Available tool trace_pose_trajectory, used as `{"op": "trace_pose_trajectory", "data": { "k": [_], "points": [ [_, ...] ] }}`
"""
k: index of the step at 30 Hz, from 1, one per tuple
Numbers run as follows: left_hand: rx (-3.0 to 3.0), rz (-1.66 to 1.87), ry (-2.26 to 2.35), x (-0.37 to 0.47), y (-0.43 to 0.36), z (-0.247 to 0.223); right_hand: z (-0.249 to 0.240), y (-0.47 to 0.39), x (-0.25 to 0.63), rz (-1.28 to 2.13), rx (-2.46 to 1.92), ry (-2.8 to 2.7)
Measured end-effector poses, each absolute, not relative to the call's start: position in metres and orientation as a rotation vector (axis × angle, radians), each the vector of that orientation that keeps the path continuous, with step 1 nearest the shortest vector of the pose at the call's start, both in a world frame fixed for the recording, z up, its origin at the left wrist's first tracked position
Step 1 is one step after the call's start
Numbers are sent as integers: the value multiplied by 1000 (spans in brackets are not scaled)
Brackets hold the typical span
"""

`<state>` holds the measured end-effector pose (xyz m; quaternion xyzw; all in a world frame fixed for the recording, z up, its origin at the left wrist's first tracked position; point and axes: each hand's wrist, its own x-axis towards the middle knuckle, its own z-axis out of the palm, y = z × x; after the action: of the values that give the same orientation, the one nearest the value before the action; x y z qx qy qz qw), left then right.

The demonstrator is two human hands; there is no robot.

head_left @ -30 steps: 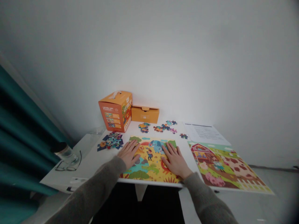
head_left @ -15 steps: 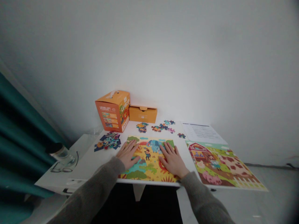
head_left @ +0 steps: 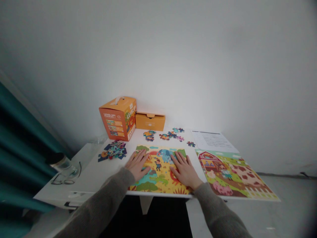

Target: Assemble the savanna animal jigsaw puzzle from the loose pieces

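Observation:
A yellow picture of animals in a savanna (head_left: 160, 168) lies flat at the table's front edge. My left hand (head_left: 137, 165) rests flat on its left part, fingers spread, palm down. On its right part lies my right hand (head_left: 186, 170), also flat with the fingers apart. Between the hands show a small figure, a blue elephant and a green crocodile. A farm picture (head_left: 230, 175) lies to the right of my right hand. Loose puzzle pieces (head_left: 114, 150) are heaped beyond my left hand, and more pieces (head_left: 170, 135) are scattered behind the yellow picture.
An orange puzzle box (head_left: 119, 119) stands at the back left beside a smaller orange box (head_left: 150, 122). A printed sheet (head_left: 213, 141) lies at the back right. At the left are a jar with a dark lid (head_left: 63, 165) and glasses (head_left: 63, 180). A teal curtain (head_left: 22, 148) hangs farther left.
The yellow picture has shifted slightly right relative to the table, with both hands still flat on it. The view has also moved a little, so the boxes and farm picture appear farther left.

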<state>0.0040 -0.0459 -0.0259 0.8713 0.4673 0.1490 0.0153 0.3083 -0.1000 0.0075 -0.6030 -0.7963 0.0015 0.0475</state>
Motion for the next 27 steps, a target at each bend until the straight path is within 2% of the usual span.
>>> {"op": "trace_pose_trajectory", "data": {
  "k": [4,11,17,21,27],
  "points": [
    [2669,549,1421,1,-42,-30,8,-99,308,75,-1826,-2409],
    [2502,822,1377,-12,-32,-27,28,-83,328,431,-1750,-2299],
    [2504,988,1237,-18,-29,-10,33,-76,315,331,-1652,-2319],
    [2571,941,1170,-18,-23,1,36,-71,292,317,-1502,-2391],
    [2553,925,1144,-10,-12,5,45,-47,286,368,-1501,-2384]
  ]
}}
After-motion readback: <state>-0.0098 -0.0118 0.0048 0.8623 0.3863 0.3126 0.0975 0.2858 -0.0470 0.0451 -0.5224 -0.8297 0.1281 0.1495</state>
